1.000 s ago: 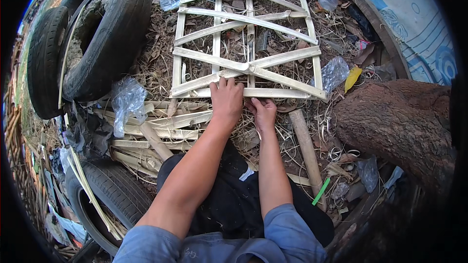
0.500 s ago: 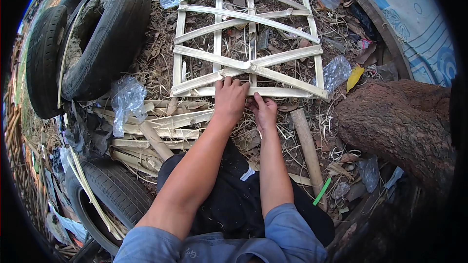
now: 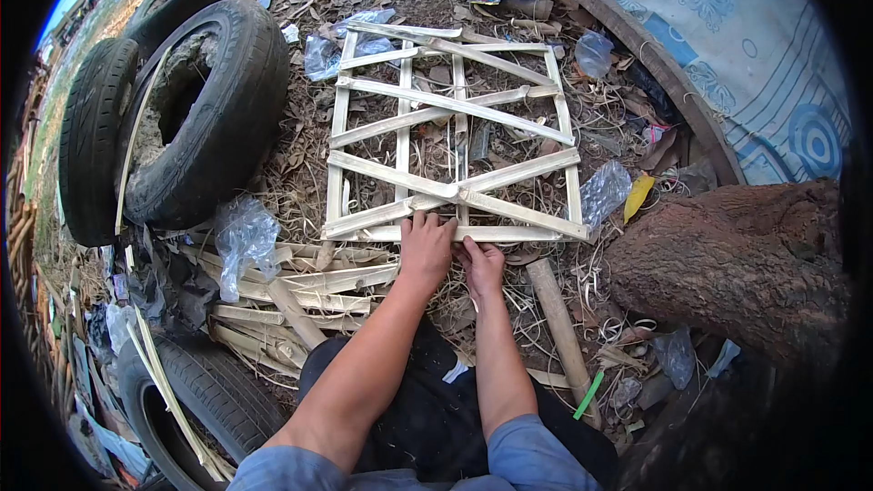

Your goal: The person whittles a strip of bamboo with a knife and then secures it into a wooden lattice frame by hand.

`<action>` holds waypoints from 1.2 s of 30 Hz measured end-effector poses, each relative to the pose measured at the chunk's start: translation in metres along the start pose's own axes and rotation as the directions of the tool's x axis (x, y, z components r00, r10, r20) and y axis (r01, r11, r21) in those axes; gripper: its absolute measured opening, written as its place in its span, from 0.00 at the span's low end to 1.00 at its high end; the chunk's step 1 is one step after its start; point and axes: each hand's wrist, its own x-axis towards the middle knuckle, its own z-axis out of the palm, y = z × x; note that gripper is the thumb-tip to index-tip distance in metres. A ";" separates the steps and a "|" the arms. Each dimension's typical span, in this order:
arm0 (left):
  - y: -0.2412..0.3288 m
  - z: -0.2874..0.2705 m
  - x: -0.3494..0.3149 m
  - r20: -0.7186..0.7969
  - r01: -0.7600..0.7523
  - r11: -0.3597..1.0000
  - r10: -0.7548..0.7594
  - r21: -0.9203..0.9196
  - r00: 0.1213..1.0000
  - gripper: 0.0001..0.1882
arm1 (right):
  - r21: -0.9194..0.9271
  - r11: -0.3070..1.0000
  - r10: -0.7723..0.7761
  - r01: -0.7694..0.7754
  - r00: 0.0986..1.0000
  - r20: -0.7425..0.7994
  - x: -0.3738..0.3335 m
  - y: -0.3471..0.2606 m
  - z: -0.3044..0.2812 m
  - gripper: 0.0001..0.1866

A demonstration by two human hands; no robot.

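Note:
A lattice frame of pale split bamboo strips [image 3: 518, 234] lies in front of me, with crosswise and slanting strips laid over upright ones. My left hand [image 3: 426, 250] is at its near edge, fingers curled over the bottom strip close to the middle upright. Just to the right, my right hand [image 3: 480, 268] pinches the same edge, thumb on the strip and other fingers partly hidden beneath. Above my hands two slanting strips cross at a joint [image 3: 457, 194]. Whether anything small sits between my fingertips cannot be made out.
Old tyres [image 3: 223, 118] stand at the left, another tyre [image 3: 214, 391] nearer me. Split bamboo pieces [image 3: 336, 282] lie beside my left forearm. A round stick [image 3: 559, 332] and a thick tree trunk [image 3: 718, 268] are at the right. A blue-white patterned sheet [image 3: 718, 27] spreads behind.
The view has tilted upward, so the frame and my hands sit lower in the picture. Both hands keep about the same hold on the near edge.

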 end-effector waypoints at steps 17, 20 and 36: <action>0.000 0.001 0.003 0.147 0.092 0.994 -0.082 -0.063 0.986 0.36 | 0.026 0.996 0.083 -0.083 0.997 0.005 0.000 0.002 -0.002 0.10; 0.000 0.001 0.002 0.154 0.111 0.989 -0.095 -0.096 0.983 0.37 | 0.031 0.997 0.077 -0.077 0.997 0.017 0.000 0.002 0.000 0.11; -0.001 -0.001 0.002 0.177 0.111 0.991 -0.097 -0.074 0.979 0.43 | 0.010 0.997 0.075 -0.075 0.997 0.015 0.003 0.004 -0.003 0.11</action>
